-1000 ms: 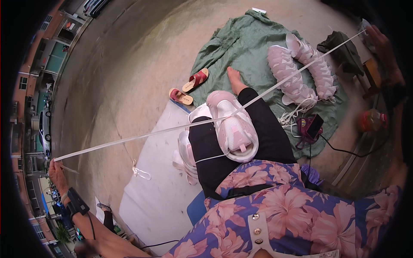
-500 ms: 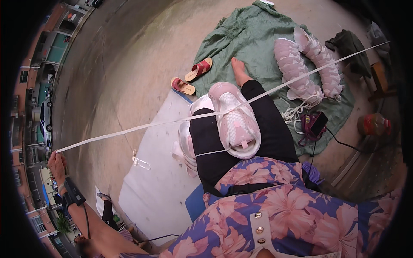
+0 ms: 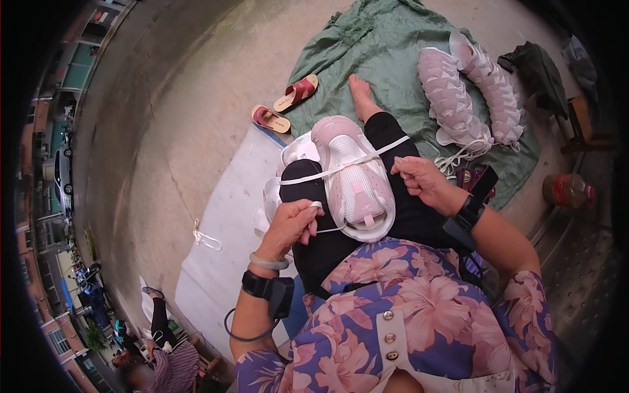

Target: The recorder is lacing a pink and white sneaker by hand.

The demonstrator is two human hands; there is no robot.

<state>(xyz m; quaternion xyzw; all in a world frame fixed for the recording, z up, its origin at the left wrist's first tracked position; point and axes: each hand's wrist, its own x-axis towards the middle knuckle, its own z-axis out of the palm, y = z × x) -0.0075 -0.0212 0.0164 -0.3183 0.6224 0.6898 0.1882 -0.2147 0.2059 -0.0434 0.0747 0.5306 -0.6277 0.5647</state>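
A pink and white sneaker (image 3: 357,196) lies across my lap, its heel toward me. One flat white shoelace (image 3: 304,178) crosses its upper and reaches past both sides. To the left of the shoe, my left hand (image 3: 288,226) pinches a white bit of this lace between thumb and finger. On the right, my right hand (image 3: 424,182) has its fingers pinched together just below the lace's right stretch; what they hold is too small to make out. Beside my left knee sit more white and pink shoes (image 3: 298,154), partly hidden by my leg.
Stacked pink shoe uppers (image 3: 452,98) in two rows lie on a green cloth (image 3: 393,46). Red sandals (image 3: 296,93) rest at its left edge, near a white sheet (image 3: 219,262) with a loose lace (image 3: 206,237). A jar (image 3: 569,191) stands right. Another person (image 3: 173,367) sits lower left.
Both hands have come in toward the shoe, the left from far out at the left and the right from out of view. The lace, stretched wide before, now spans a short way.
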